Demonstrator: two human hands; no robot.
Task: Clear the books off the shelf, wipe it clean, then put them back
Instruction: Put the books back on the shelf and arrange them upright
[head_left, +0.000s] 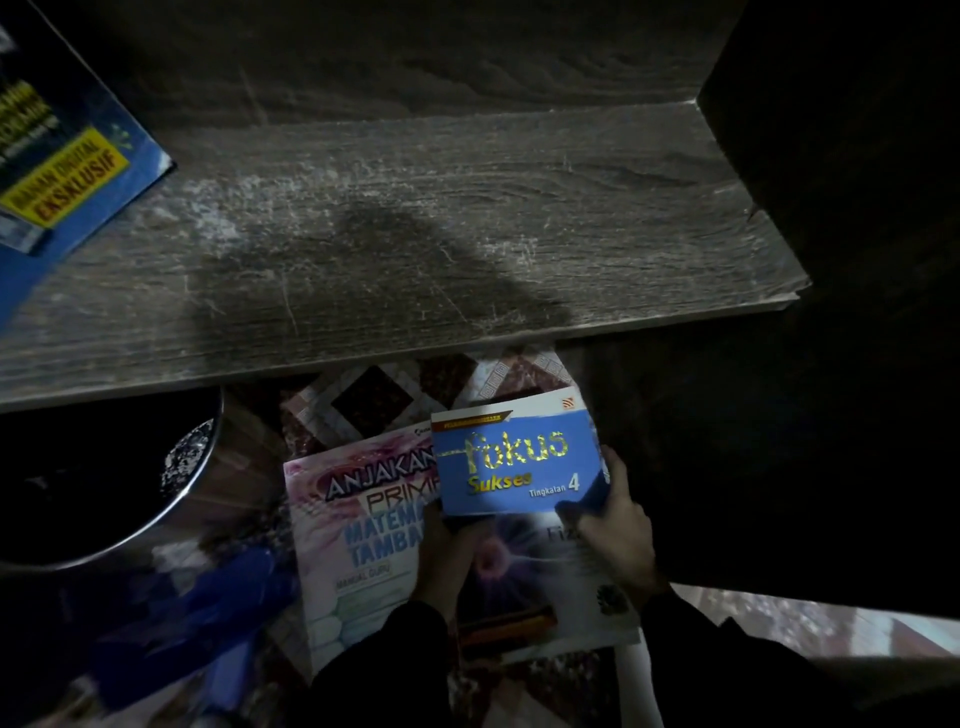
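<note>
Your left hand (441, 540) and right hand (618, 525) both grip a blue Fokus Sukses book (514, 462), held just below the shelf (467, 208) and above a Matematik Tambahan book (358, 530) and a Fizik book (545, 582) lying on the floor (374, 395). The shelf board is mostly bare but looks dusty and streaked — wiping seems not yet done. One blue textbook (67, 156) leans at its left end — clearing looks nearly finished.

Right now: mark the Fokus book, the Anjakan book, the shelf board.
Fokus book (514, 462), head view, blue cover middle.
Anjakan book (358, 519), head view, pink cover.
shelf board (467, 218), head view, bare dusty top.
</note>
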